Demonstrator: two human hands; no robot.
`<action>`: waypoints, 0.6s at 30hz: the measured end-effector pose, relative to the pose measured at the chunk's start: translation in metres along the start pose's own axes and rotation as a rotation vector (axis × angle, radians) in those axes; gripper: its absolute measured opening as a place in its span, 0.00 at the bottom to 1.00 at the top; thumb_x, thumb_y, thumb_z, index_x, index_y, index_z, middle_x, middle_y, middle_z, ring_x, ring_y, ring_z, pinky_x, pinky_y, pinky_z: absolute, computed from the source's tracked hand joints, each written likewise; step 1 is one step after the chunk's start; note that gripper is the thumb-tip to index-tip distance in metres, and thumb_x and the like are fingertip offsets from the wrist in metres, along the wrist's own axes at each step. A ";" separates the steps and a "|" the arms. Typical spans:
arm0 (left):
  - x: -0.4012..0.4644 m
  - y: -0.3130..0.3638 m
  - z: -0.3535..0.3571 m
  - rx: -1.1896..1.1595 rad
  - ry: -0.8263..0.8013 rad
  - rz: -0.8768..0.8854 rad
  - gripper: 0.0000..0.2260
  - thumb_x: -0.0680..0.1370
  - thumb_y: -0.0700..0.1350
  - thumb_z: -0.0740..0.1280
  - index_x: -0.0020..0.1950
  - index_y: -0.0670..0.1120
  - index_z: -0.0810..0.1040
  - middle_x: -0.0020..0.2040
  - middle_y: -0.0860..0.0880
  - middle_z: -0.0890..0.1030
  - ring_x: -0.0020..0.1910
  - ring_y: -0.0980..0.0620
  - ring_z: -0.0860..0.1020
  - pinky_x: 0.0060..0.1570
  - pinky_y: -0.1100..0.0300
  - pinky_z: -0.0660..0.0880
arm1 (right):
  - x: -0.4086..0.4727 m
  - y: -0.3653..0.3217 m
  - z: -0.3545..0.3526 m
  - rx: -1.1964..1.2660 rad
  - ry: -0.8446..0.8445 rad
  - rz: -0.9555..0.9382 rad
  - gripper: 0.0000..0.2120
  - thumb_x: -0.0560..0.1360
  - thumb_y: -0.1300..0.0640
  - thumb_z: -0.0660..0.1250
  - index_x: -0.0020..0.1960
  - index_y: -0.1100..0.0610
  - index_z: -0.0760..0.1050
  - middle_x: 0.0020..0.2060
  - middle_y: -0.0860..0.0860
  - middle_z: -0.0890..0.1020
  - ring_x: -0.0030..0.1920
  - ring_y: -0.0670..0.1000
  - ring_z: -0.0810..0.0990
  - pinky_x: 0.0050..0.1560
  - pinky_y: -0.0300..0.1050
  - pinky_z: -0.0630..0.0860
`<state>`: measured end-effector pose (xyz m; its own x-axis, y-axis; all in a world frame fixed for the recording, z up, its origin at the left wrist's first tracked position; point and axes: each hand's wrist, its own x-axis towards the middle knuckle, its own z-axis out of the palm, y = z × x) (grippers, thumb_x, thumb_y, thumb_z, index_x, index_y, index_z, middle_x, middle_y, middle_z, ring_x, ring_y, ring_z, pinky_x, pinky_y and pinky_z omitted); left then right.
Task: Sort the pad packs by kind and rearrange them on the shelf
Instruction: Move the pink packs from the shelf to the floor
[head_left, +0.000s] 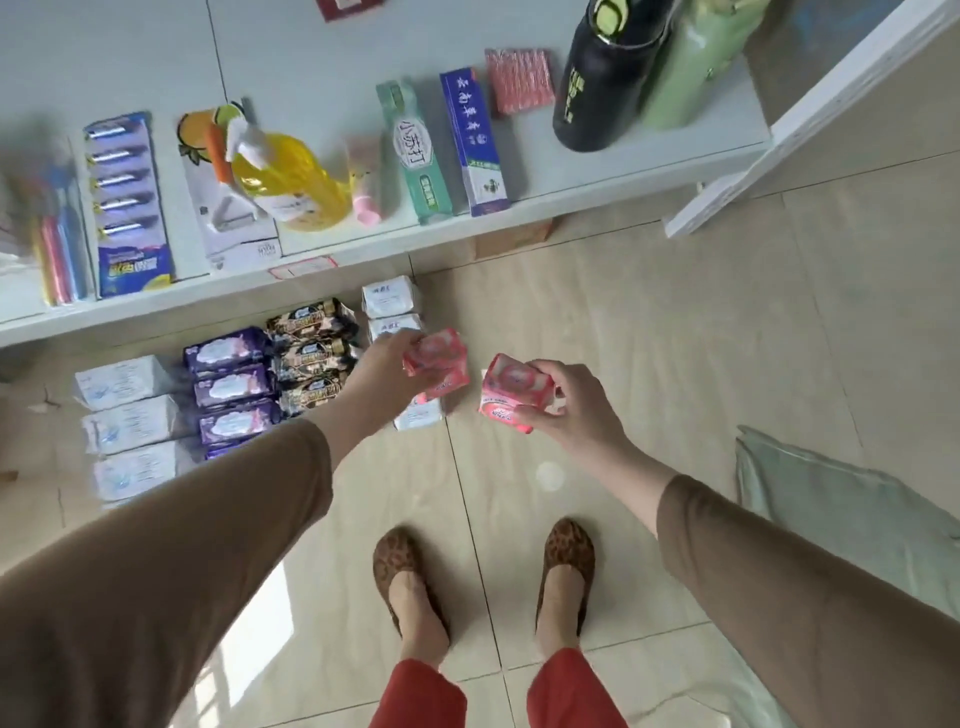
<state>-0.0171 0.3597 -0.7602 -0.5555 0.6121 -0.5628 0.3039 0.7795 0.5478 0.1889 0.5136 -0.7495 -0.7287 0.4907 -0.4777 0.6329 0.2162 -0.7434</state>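
Pad packs lie in columns on the low surface under the white shelf. From the left: white packs, purple packs, black-and-gold packs, then white ABC packs. My left hand grips a pink pack above the ABC column, where another pink pack and a white pack lie beneath. My right hand holds a second pink pack in the air, to the right of the columns.
The shelf above carries toothbrushes, a razor card, a yellow bottle, toothpaste boxes, a red pack and a black flask. A white board leans at right. My feet stand on tiled floor; a green cushion lies at right.
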 end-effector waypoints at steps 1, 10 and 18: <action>0.021 -0.008 0.008 0.062 0.018 0.028 0.22 0.72 0.51 0.75 0.63 0.46 0.77 0.54 0.45 0.78 0.51 0.45 0.77 0.49 0.55 0.74 | 0.017 0.013 0.012 -0.025 -0.002 -0.019 0.26 0.68 0.55 0.79 0.64 0.55 0.77 0.52 0.53 0.79 0.52 0.51 0.77 0.56 0.51 0.75; 0.181 -0.050 0.056 0.292 0.177 0.145 0.24 0.72 0.45 0.73 0.67 0.45 0.74 0.59 0.43 0.74 0.54 0.40 0.77 0.53 0.52 0.75 | 0.156 0.088 0.096 -0.150 0.059 -0.108 0.30 0.71 0.56 0.75 0.70 0.57 0.69 0.60 0.53 0.76 0.54 0.52 0.77 0.52 0.42 0.71; 0.263 -0.089 0.081 0.663 0.310 0.187 0.24 0.72 0.60 0.72 0.64 0.52 0.75 0.53 0.46 0.81 0.57 0.42 0.73 0.54 0.51 0.68 | 0.236 0.122 0.137 -0.253 0.079 -0.188 0.19 0.71 0.63 0.70 0.61 0.58 0.72 0.56 0.53 0.74 0.47 0.54 0.78 0.40 0.43 0.69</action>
<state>-0.1277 0.4617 -1.0069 -0.6114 0.7527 -0.2440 0.7621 0.6431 0.0742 0.0581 0.5404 -1.0172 -0.8229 0.4838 -0.2979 0.5412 0.5074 -0.6706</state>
